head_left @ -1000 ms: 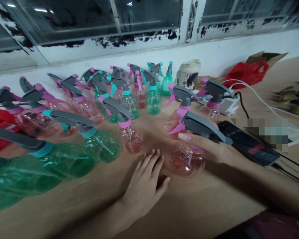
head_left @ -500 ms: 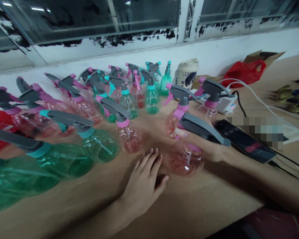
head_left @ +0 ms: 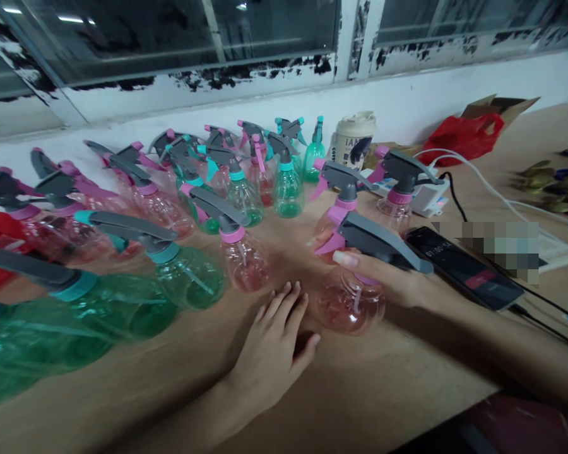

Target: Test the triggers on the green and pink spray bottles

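My right hand [head_left: 383, 274] is closed around the neck of a pink spray bottle [head_left: 350, 306], just below its grey head and pink trigger. The bottle stands near upright on the brown table [head_left: 341, 384], and its clear body shows a dip tube inside. My left hand [head_left: 274, 340] lies flat on the table with fingers spread, holding nothing. Just beyond its fingertips is another pink spray bottle [head_left: 246, 261]. A green spray bottle [head_left: 192, 277] stands to the left of that one. Behind the held bottle, a further pink spray bottle [head_left: 329, 227] is partly hidden.
Several more pink and green spray bottles crowd the left and back. A paper cup [head_left: 355, 140] stands near the wall. To the right are a phone [head_left: 459, 268] showing a timer, a white power strip [head_left: 428, 198] with cables, a red plastic bag [head_left: 466, 139] and a cardboard box [head_left: 502, 108].
On the held bottle, my right thumb has come down off the pink trigger, which now shows uncovered, to the neck. My left hand has stayed in place.
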Available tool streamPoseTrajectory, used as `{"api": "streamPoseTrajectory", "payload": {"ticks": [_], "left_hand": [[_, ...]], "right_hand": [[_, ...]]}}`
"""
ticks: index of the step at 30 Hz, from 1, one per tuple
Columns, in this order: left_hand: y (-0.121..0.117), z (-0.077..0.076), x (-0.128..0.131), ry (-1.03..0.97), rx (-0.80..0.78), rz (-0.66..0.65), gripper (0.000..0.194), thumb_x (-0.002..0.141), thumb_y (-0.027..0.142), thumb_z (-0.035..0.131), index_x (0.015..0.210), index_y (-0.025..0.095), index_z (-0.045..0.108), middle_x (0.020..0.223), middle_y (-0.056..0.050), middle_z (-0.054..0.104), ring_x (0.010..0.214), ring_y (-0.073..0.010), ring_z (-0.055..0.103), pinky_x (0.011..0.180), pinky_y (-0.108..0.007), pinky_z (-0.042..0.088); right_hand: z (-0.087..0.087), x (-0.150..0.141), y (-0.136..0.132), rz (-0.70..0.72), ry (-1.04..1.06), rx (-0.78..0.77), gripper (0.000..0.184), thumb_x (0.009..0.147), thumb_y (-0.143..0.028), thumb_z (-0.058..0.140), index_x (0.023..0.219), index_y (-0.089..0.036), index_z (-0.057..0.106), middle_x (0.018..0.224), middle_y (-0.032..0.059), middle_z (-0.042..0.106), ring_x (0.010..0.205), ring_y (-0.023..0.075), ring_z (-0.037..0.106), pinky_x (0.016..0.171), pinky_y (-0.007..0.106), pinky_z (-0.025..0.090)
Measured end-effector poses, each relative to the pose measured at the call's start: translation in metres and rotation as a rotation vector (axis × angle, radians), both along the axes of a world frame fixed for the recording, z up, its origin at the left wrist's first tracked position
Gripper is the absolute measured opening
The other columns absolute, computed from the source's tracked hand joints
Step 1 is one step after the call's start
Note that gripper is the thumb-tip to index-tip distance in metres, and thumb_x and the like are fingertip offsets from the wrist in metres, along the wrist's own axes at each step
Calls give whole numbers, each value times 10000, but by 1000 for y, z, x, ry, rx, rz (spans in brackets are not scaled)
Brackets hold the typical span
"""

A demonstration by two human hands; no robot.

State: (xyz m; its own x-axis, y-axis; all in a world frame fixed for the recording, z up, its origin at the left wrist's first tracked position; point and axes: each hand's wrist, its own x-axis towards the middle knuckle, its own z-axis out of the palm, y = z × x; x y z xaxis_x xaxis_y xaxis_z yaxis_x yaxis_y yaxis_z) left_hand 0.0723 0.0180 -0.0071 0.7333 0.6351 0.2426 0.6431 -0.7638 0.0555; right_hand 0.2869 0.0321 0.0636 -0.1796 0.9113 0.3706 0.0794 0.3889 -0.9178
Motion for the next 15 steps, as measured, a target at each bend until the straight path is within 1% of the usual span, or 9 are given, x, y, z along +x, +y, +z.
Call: {"api": "streamPoseTrajectory", "payload": {"ticks": [2,5,10,15], "left_hand": [[0,0,0,-8,-10,1,494,928,367,465,1335,92,413,1421,-149,417,1316,-277,366,1032,-471,367],[0,0,0,-11,-18,2,499,925,372,471,1330,87,417,1422,-157,414,1315,-280,368,1034,-472,366],[0,0,0,-11,-15,8,489,925,368,471,1326,94,421,1419,-157,418,1314,-281,369,1033,-476,367],[0,-1,0,-12,-18,1,494,921,367,475,1327,91,420,1425,-154,410,1321,-281,359,1037,-475,362]], "right_hand": [[2,-1,-1,-27,-7,6,144,814,-357,634,911,-256,666,875,14,678,893,186,633,869,358,487],[1,-1,-1,-78,-40,-3,137,790,-377,657,866,-264,662,822,3,667,843,185,634,845,358,495],[-2,1,-1,-129,-57,-11,153,774,-370,667,860,-246,641,855,11,643,830,186,623,848,371,493],[-4,2,0,-151,-65,-38,147,769,-358,672,847,-241,629,845,10,624,791,185,609,785,368,512]]}}
